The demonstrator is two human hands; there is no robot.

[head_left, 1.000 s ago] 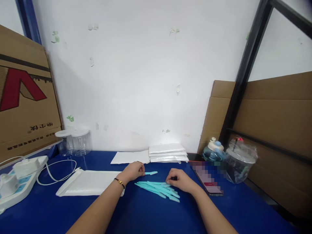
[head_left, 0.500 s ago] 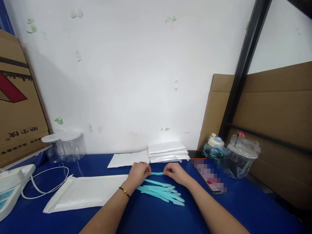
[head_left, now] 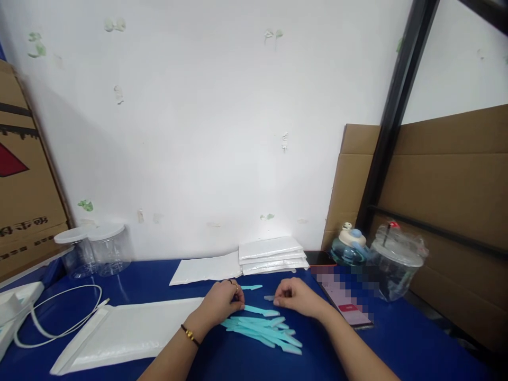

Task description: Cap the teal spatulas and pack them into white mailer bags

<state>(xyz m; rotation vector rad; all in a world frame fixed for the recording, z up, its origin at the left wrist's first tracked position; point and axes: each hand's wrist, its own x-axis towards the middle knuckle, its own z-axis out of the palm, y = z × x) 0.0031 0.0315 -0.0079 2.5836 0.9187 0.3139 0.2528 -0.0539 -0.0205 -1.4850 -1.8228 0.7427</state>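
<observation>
Several turquoise eyebrow razors (head_left: 262, 333) lie in a loose pile in front of me, with clear covers on their blade ends. My left hand (head_left: 224, 302) is closed, its thumb and fingertips pinched at the handle end of a single razor (head_left: 262, 311) just above the pile. Behind those fingers lies another razor (head_left: 252, 287), its handle partly hidden. To the right, my right hand (head_left: 296, 297) pinches a small clear blade cap (head_left: 270, 298), held apart from the razors.
A white padded mailer (head_left: 130, 330) lies left, and more mailers (head_left: 272, 256) are stacked against the wall. On the right stand a phone (head_left: 345, 299), a teal bottle (head_left: 349, 246) and a bagged cup (head_left: 397, 264). Clear jars (head_left: 109, 254) and a white cable (head_left: 59, 317) are left.
Both hands held one razor between them. Now that razor lies behind my left hand, which has come down to another one. My right hand has drawn right with the clear cap.
</observation>
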